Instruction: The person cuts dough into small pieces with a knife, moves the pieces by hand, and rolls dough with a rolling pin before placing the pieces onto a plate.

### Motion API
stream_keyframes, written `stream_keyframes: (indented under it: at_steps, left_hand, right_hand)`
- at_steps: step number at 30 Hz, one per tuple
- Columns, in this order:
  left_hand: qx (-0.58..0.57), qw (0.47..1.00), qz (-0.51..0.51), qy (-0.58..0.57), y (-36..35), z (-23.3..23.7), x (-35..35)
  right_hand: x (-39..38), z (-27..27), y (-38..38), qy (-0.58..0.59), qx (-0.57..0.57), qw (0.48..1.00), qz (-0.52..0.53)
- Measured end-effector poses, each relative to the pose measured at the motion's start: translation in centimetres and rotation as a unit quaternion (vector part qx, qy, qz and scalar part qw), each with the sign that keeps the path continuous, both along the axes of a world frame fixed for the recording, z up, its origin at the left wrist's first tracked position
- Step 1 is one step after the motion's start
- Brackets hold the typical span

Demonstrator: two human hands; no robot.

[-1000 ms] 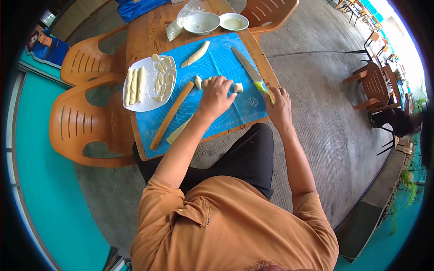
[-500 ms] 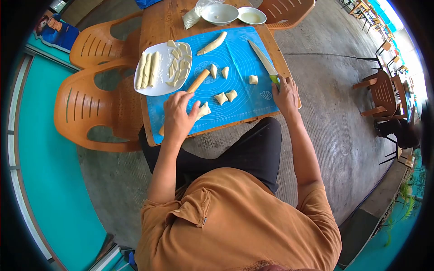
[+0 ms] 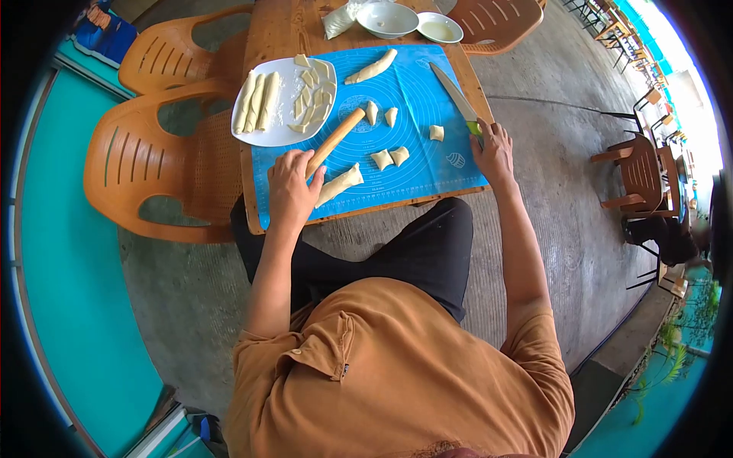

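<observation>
My left hand (image 3: pixel 292 185) is closed around the lower part of a wooden rolling pin (image 3: pixel 336 141), which lies slanted on the blue baking mat (image 3: pixel 427 172). Just right of that hand is a thick dough roll (image 3: pixel 340 185), its near end partly hidden. My right hand (image 3: pixel 495 155) grips the green handle of a knife (image 3: pixel 456 95) at the mat's right edge, blade pointing away from me. Between the hands lie several small dough pieces, among them a pair (image 3: pixel 390 157) and a single square piece (image 3: pixel 436 133). A longer dough strip (image 3: pixel 371 67) rests at the far side.
On the left, a white plate (image 3: pixel 275 139) bears dough rolls and several flat dough pieces. At the table's far end are a white bowl (image 3: pixel 387 20), a smaller bowl of pale liquid (image 3: pixel 440 29) and a plastic bag (image 3: pixel 341 19). Orange chairs (image 3: pixel 156 164) stand around the table.
My left hand has shifted the rolling pin slightly up and right, uncovering more of the dough roll. My right hand stays at the knife. The whole view has shifted slightly.
</observation>
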State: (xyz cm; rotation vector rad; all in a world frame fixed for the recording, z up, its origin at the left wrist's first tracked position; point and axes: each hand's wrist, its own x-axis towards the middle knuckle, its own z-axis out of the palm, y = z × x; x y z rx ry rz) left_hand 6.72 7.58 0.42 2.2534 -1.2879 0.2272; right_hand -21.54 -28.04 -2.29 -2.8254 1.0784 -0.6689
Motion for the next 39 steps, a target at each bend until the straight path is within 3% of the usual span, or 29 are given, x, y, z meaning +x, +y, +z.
stream_keyframes:
  at_steps: [5,8,13,17,29,39]
  left_hand:
    - [0.002,1.0,0.008,0.008,0.3,-0.6,0.3]
    - [0.004,1.0,0.016,0.009,0.2,-0.8,0.6]
    - [0.004,1.0,0.018,0.01,-0.3,-1.1,1.0]
    - [0.018,0.999,0.016,0.043,-0.6,-0.4,0.8]
    - [-0.059,0.996,0.022,0.061,-0.6,0.6,0.9]
    - [-0.071,0.997,0.015,0.032,1.4,0.7,1.3]
  right_hand:
    - [0.8,1.0,0.8,0.036,-0.007,0.999,-0.03]
    - [3.6,3.0,2.4,-0.036,-0.023,0.998,-0.04]
    - [10.3,4.4,5.5,-0.084,0.044,0.986,0.135]
    - [14.1,5.0,7.7,-0.058,0.064,0.981,0.172]
    - [17.1,3.4,8.3,-0.013,0.091,0.979,0.184]
    - [19.9,2.6,9.2,0.048,0.048,0.986,0.15]
